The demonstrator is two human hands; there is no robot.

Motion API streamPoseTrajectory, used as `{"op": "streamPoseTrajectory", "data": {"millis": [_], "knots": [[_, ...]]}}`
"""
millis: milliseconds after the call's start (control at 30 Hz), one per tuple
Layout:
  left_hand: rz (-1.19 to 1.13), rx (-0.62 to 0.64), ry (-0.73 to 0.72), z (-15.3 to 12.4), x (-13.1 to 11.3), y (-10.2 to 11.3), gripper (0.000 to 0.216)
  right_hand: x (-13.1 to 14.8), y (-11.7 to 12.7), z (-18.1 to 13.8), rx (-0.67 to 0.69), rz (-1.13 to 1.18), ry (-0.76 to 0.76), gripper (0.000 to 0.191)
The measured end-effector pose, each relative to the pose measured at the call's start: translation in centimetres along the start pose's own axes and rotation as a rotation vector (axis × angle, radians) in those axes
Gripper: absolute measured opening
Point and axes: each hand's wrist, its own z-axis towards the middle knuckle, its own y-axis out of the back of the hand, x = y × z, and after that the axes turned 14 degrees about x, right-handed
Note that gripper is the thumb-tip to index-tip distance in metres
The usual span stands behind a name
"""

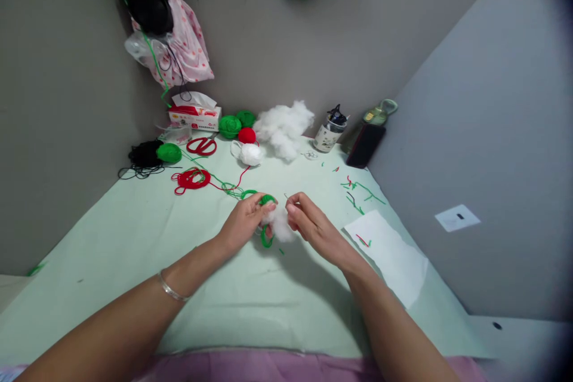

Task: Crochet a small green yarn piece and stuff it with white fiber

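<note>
My left hand (249, 215) is closed around a small green crocheted piece (267, 199), whose green loop (267, 237) hangs below the fingers. A tuft of white stuffing (281, 225) sticks out from the piece toward my other hand. Just to the right, my right hand (307, 218) pinches a thin metal crochet hook (286, 196), with its tip pointing up and left; most of it is hidden by the fingers. Green yarn (230, 190) trails leftward from near the left hand. A short green scrap (282, 251) lies below the hands.
Red yarn (192, 179), red-handled scissors (201, 146) and a white yarn ball (250, 154) lie at the back left. Behind is a heap of stuffing (286, 128). A jar (329, 133), phone (366, 145), yarn scraps (358, 191) and white paper (394, 259) are on the right.
</note>
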Motion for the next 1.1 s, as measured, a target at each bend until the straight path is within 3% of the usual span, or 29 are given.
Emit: {"op": "streamPoseTrajectory", "data": {"millis": [233, 367, 800, 1100], "knots": [[0.008, 0.006, -0.005, 0.1, 0.2, 0.2, 0.028, -0.4, 0.5, 0.6, 0.01, 0.068, -0.011, 0.035], [0.043, -0.015, -0.015, 0.0, 0.2, 0.2, 0.028, -0.9, 0.4, 1.0, 0.088, 0.177, -0.023, 0.034], [0.168, -0.013, 0.039, -0.1, 1.0, 0.2, 0.028, -2.7, -0.3, 1.7, 0.151, 0.171, -0.077, 0.032], [0.354, -0.053, 0.017, -0.3, 1.8, 0.6, 0.026, -2.0, -0.5, 1.8, 0.219, 0.464, -0.155, 0.031]]}}
